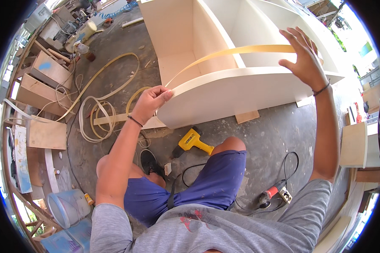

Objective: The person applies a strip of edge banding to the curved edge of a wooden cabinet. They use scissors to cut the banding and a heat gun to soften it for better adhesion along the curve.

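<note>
A large white cabinet with open compartments lies in front of me. My left hand is closed at the rounded left end of its near panel, pinching a thin pale-yellow edge banding strip against the edge. From there the strip arches above the panel edge to my right hand. That hand is raised over the right part of the cabinet, fingers spread and thumb apart, with the strip meeting it near the palm. On the floor between my legs and the cabinet lies a yellow heat gun.
Loose coils of edge banding and a wooden board lie left of the cabinet. A red angle grinder rests beside a socket block at lower right, with cords around. A bucket stands at lower left.
</note>
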A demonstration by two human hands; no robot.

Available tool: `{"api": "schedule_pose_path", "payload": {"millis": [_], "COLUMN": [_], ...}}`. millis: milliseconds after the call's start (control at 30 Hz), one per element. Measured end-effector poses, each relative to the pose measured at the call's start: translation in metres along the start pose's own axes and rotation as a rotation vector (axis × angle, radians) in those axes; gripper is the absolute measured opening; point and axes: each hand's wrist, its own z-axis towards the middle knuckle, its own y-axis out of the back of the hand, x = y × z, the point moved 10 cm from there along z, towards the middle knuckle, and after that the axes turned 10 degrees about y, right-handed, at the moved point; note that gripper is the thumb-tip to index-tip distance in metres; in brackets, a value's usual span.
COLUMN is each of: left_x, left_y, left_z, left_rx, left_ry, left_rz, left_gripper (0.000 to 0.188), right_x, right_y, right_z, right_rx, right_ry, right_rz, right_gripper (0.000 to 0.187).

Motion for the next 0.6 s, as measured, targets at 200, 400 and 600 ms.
{"api": "schedule_pose_path", "payload": {"millis": [200, 400, 600], "left_x": [-0.067, -0.101, -0.117], "left_y": [-0.05, -0.094, -0.106], "left_z": [0.023, 0.046, 0.056], "left_rx": [0.219, 0.352, 0.35], "left_ry": [0.063, 0.029, -0.016], "left_rz": [0.267, 0.323, 0.46], "left_gripper": [0.034, 0.033, 0.032], "right_x": [0.052, 0.046, 0.05], "right_y": [0.035, 0.006, -0.019], "right_z": [-0.002, -0.027, -0.026], "right_rx": [-0.21, -0.225, -0.246], "right_ry": [0.132, 0.072, 0.036], "right_rz": [0.252, 0.337, 0.383], "right_gripper": [0.048, 0.032, 0.028]}}
